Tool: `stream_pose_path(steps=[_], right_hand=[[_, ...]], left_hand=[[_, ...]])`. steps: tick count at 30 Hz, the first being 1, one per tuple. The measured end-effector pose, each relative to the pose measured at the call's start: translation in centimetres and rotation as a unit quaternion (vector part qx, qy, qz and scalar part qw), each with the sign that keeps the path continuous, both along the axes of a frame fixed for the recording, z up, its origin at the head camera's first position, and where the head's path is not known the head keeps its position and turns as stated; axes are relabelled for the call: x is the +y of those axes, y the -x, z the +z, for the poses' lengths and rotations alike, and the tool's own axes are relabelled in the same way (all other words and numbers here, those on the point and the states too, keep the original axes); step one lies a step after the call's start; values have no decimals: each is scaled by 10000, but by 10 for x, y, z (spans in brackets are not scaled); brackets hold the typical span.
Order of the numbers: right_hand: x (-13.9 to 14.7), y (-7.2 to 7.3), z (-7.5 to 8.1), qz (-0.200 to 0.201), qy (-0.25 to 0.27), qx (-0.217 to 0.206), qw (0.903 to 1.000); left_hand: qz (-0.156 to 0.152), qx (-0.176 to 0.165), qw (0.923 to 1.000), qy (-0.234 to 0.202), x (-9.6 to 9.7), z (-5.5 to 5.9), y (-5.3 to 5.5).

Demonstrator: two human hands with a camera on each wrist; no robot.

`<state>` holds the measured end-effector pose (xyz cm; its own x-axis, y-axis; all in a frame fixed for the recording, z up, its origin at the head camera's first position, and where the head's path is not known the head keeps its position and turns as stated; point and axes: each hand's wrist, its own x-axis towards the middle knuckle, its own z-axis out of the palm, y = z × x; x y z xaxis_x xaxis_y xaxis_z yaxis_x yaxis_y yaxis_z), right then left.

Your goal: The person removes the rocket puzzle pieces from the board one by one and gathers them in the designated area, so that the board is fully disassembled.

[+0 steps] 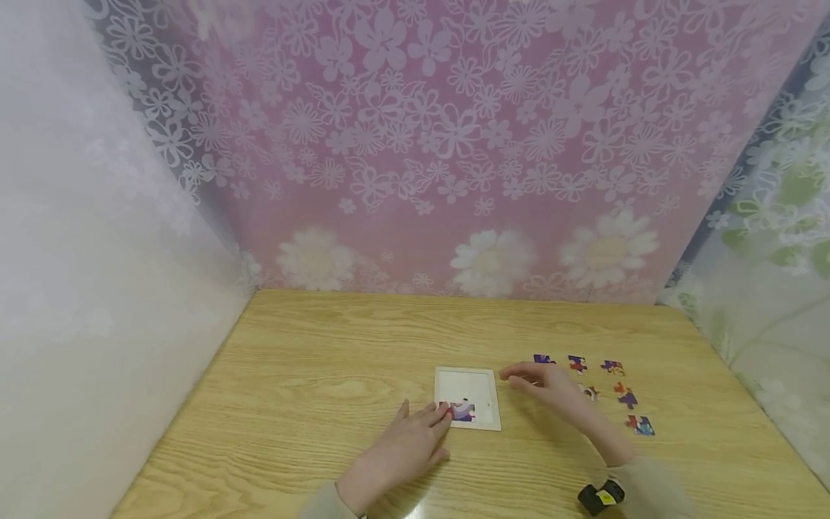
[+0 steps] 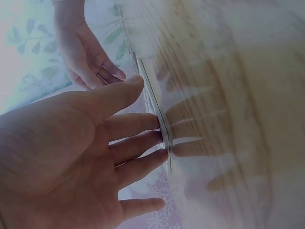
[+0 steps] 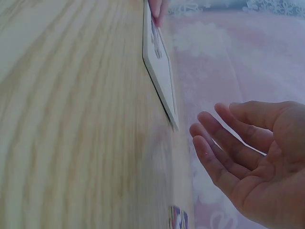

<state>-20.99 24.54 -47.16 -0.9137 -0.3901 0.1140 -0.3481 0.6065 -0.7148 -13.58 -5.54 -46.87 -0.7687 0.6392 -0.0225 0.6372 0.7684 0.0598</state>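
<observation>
A white puzzle frame lies flat on the table, with joined jigsaw pieces along the near edge of its tray. My left hand rests at the frame's near left corner, its straight fingertips on the pieces there. In the left wrist view its fingers reach the frame's edge. Above the table just right of the frame, my right hand hovers with loosely bent fingers and nothing in them; the right wrist view shows its palm bare.
Several loose jigsaw pieces lie to the right, among them one at the back, one in the middle and one nearer me. A black wrist device sits by my right sleeve. Floral curtains stand behind the wooden table.
</observation>
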Motion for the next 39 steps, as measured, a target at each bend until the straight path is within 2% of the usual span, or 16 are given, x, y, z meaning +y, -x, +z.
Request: stream_pose_path(steps=[14, 30, 39], right_hand=[[-40, 4, -4, 322, 7, -375, 9988], [-59, 2, -7, 629, 208, -947, 9933], [-60, 4, -8, 458, 114, -990, 9940]], left_hand=[[18, -82, 9999, -124, 0, -2, 1], [7, -140, 9997, -201, -1, -1, 1], [41, -173, 9997, -179, -1, -3, 3]])
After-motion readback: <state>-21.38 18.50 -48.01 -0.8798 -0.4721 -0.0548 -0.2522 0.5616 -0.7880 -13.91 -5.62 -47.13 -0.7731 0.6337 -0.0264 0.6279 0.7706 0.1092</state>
